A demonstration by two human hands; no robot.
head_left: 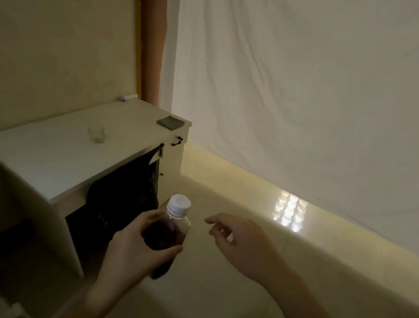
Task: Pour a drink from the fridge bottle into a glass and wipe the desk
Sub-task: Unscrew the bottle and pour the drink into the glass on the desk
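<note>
Glass (96, 133) waits empty on the tabletop (45, 153), grey cloth (169, 122) beyond it for wiping. Left hand (137, 246) holds its grip around the dark-drink bottle (167, 231), white cap (179, 206) on. Right hand (237, 242) hovers loose-fingered beside it, likely reaching to unscrew.

Dim, warm yellowish cast throughout. Brightest area: white sheet (311, 92) at right, lit from behind, with soft creases showing. Patch of glare on glossy floor (288, 209) below sheet's hem. Deep shadow under desk (46, 151) and at lower left corner. Overall soft, slightly noisy. Glass (96, 132) faint, low contrast. Wide-angle bowing of straight lines near edges.
</note>
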